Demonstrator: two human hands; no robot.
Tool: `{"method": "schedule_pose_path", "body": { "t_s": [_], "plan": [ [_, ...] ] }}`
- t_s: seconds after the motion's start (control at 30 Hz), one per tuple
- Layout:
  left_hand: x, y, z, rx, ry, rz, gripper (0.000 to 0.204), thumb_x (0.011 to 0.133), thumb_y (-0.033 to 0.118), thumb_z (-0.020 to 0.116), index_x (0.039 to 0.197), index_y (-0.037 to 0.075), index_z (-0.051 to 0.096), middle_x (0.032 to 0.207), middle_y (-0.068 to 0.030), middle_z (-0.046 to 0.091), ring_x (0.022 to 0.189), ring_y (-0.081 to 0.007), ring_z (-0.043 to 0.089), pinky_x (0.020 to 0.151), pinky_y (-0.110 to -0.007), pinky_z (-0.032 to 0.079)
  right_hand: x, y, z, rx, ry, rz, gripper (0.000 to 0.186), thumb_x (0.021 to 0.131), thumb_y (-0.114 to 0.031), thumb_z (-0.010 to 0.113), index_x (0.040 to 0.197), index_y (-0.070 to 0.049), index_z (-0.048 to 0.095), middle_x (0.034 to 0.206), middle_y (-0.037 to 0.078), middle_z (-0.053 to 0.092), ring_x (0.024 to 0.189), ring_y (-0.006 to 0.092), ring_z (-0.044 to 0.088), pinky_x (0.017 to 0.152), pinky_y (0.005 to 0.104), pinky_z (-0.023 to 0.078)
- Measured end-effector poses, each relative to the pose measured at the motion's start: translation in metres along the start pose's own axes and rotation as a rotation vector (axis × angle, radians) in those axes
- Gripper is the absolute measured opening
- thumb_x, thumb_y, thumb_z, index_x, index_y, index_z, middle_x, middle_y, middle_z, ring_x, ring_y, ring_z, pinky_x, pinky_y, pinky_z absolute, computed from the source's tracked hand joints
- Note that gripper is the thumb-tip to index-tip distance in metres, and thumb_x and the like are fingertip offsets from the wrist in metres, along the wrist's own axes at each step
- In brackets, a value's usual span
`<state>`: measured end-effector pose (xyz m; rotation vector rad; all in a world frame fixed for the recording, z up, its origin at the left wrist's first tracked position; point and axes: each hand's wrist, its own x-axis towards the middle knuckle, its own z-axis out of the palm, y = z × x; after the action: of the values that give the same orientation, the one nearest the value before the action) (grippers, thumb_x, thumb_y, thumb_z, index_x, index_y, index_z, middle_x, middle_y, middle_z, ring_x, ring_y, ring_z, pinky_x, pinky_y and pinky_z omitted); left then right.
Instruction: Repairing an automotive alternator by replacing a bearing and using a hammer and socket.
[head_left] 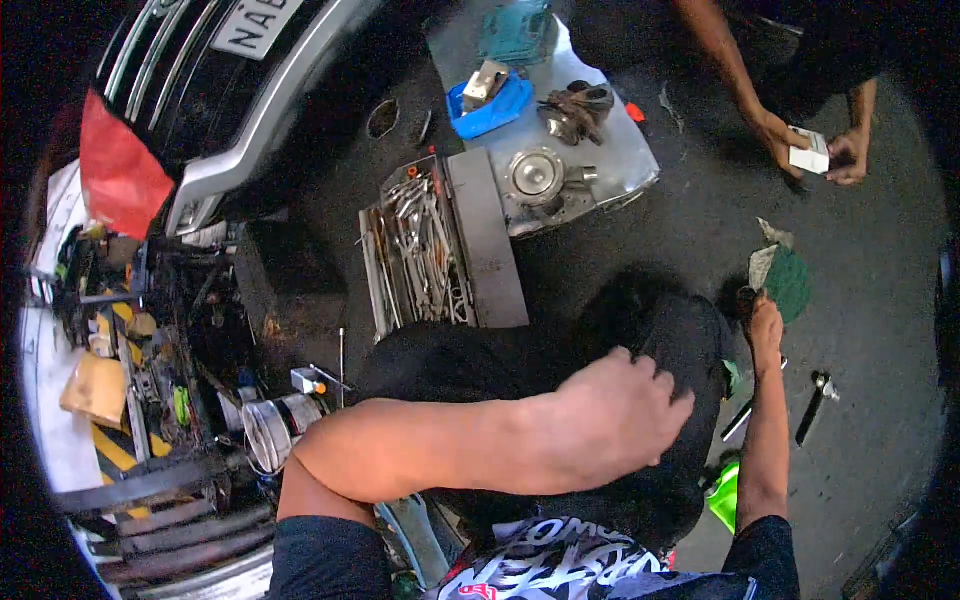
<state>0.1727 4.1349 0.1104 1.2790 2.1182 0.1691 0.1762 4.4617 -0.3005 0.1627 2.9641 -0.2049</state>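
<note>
My left arm crosses in front of my body, and my left hand (625,415) hangs back-up over my dark-trousered knee. Its fingers are bent and slightly apart, with nothing seen in them. Down at the floor on the right, my right hand (767,328) has its fingers closed beside a small dark round thing (746,298). What they grip is too small to make out. Just beyond those fingers lie a green pad (788,284) and a crumpled piece of printed paper (762,264).
An open metal toolbox (490,235) of wrenches stands ahead. Past it, a metal sheet (625,150) bears a round metal part (535,177), a blue tray (490,117) and dark parts. A co-worker's hands hold a white box (808,152). A black-handled tool (815,408) lies right; a car bumper (250,120) looms left.
</note>
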Motion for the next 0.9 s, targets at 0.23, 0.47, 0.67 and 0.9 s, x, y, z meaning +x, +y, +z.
{"method": "schedule_pose_path", "body": {
  "t_s": [0.23, 0.47, 0.67, 0.9],
  "plan": [
    [0.003, 0.003, 0.012, 0.108, -0.027, -0.052, 0.058, 0.082, 0.032, 0.063, 0.125, -0.003, 0.048, 0.101, -0.0178, 0.059, 0.095, -0.0312, 0.059, 0.082, -0.041, 0.047, 0.005, 0.009, 0.008, 0.134, 0.166, -0.192, 0.023, 0.084, -0.004, 0.048, 0.103, 0.0, 0.06, 0.087, 0.021, 0.063, 0.078, 0.0381, 0.062, 0.069, 0.042, 0.051],
    [0.002, -0.004, 0.01, 0.151, -0.034, -0.015, 0.058, 0.085, 0.037, 0.057, 0.127, -0.001, 0.047, 0.098, -0.0145, 0.058, 0.092, -0.0287, 0.058, 0.079, -0.039, 0.048, -0.006, -0.016, -0.011, 0.085, 0.319, -0.117, 0.024, 0.093, -0.012, 0.041, 0.091, -0.002, 0.063, 0.079, 0.024, 0.061, 0.076, 0.04, 0.061, 0.066, 0.0447, 0.05],
    [0.006, -0.01, 0.006, 0.135, -0.036, -0.015, 0.058, 0.087, 0.037, 0.055, 0.129, -0.001, 0.044, 0.099, -0.0143, 0.057, 0.09, -0.0288, 0.058, 0.077, -0.039, 0.048, -0.002, -0.031, -0.039, 0.078, 0.036, 0.09, 0.03, 0.09, -0.009, 0.039, 0.114, -0.001, 0.057, 0.103, 0.025, 0.06, 0.092, 0.0374, 0.061, 0.077, 0.0398, 0.051],
    [0.008, -0.012, 0.004, 0.147, -0.012, -0.029, 0.059, 0.087, 0.038, 0.055, 0.13, 0.0, 0.042, 0.098, -0.0137, 0.058, 0.091, -0.0292, 0.057, 0.078, -0.039, 0.048, 0.003, -0.028, -0.033, 0.263, -0.061, 0.213, 0.044, 0.087, -0.004, 0.039, 0.13, 0.0, 0.046, 0.127, 0.025, 0.051, 0.111, 0.0362, 0.055, 0.096, 0.0363, 0.044]
  ]
}}
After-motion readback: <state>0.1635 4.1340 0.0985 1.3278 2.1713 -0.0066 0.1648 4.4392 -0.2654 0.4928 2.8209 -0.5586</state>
